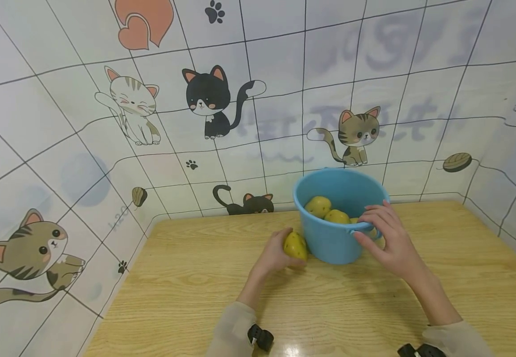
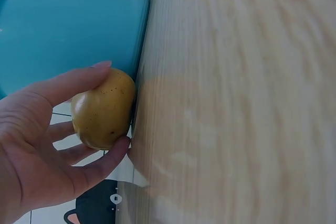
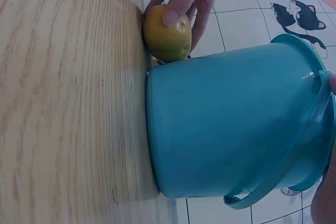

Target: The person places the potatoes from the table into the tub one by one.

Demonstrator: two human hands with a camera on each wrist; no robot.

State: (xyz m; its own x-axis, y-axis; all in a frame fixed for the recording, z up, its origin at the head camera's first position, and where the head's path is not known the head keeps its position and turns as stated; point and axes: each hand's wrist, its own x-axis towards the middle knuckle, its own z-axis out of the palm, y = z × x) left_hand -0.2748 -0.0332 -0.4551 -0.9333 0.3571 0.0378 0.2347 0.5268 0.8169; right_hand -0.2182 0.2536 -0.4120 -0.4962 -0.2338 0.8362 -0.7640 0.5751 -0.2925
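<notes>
A blue plastic bucket [image 1: 329,243] stands on the wooden table [image 1: 186,282] with yellow potatoes [image 1: 318,206] inside. My right hand [image 1: 373,229] grips its near right rim, fingers over the edge and thumb outside by the handle [image 3: 278,179]. My left hand [image 1: 284,248] holds another potato [image 1: 295,246] against the tabletop, just left of the bucket's base. The left wrist view shows that potato [image 2: 102,109] pinched between thumb and fingers of the left hand [image 2: 47,145], next to the bucket wall [image 2: 68,30]. In the right wrist view the potato [image 3: 167,34] touches the bucket [image 3: 231,129].
Tiled walls with cat stickers [image 1: 208,99] close in the table at the back and on both sides. Bare wood [image 1: 463,258] lies right of the bucket and in front of the hands.
</notes>
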